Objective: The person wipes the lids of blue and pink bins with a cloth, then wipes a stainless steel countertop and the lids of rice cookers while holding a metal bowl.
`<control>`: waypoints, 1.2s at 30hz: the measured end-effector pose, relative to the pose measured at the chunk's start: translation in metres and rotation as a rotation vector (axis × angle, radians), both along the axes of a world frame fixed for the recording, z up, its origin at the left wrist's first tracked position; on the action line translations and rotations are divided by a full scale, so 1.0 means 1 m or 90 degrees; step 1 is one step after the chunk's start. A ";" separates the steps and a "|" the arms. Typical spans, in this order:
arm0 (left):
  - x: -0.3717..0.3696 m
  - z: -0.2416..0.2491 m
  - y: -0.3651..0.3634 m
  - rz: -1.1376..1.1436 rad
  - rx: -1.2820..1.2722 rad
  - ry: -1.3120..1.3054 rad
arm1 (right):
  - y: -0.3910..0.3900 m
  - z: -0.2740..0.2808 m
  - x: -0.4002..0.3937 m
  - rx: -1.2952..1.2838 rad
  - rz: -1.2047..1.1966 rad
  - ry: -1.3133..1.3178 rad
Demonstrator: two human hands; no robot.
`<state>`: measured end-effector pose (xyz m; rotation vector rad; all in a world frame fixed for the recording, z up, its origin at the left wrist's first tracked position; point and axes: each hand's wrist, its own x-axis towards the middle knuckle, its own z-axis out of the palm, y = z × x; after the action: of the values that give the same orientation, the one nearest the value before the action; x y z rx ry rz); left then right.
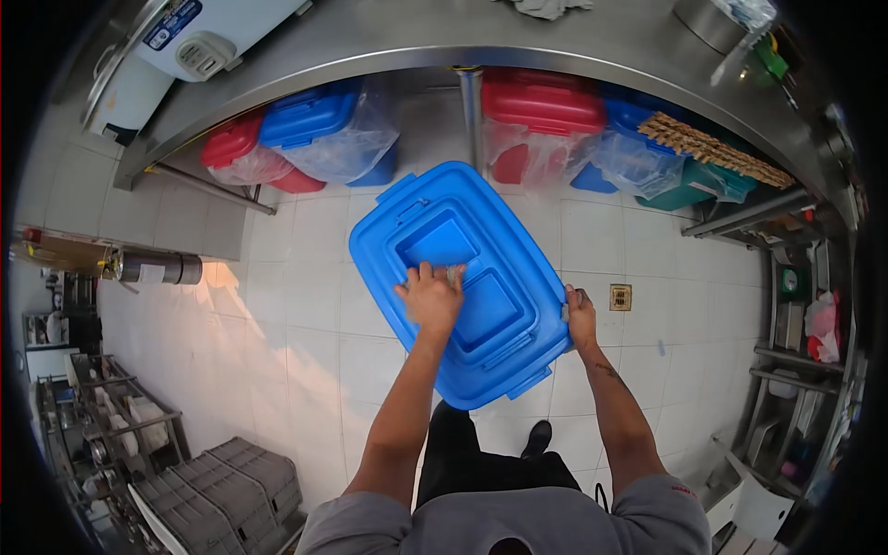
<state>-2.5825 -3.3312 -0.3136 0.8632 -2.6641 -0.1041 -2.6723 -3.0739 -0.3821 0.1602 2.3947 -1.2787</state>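
Observation:
A large blue plastic bin lid (546, 268) with two sunken panels is held tilted in front of my body, above the floor. My right hand (581, 319) grips its right edge, with the thumb and fingers curled round the rim. Over the middle of the lid, my left hand (433, 298) is pressed near the ridge between the panels. Its fingers are bent around a small greyish-green pad (455, 275), perhaps a scrubber, mostly hidden by the hand.
Under the steel counter (388, 63) stand lidded bins, including a red bin (541, 102) and a blue bin (314, 116), partly wrapped in clear plastic. A grey crate (222, 490) lies at lower left. Shelves (800, 370) line the right. A floor drain (621, 297) is set in the tiles.

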 end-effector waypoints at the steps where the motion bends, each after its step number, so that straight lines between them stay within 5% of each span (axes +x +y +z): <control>1: -0.001 0.002 -0.008 -0.011 0.010 -0.016 | -0.004 0.001 0.001 -0.020 -0.026 -0.010; 12: -0.061 0.014 -0.145 -0.174 0.049 -0.041 | -0.120 0.068 0.018 -0.015 -0.141 -0.021; 22: -0.056 0.009 -0.185 -0.284 -0.019 -0.055 | -0.173 0.010 0.064 -0.036 -0.289 0.000; 36: 0.046 -0.007 -0.136 -0.117 0.052 0.125 | -0.201 0.004 0.088 -0.010 -0.326 0.018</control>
<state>-2.5365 -3.4672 -0.3203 0.5963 -2.5620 -0.3271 -2.5845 -3.2745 -0.3785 0.7970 2.4538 -1.5153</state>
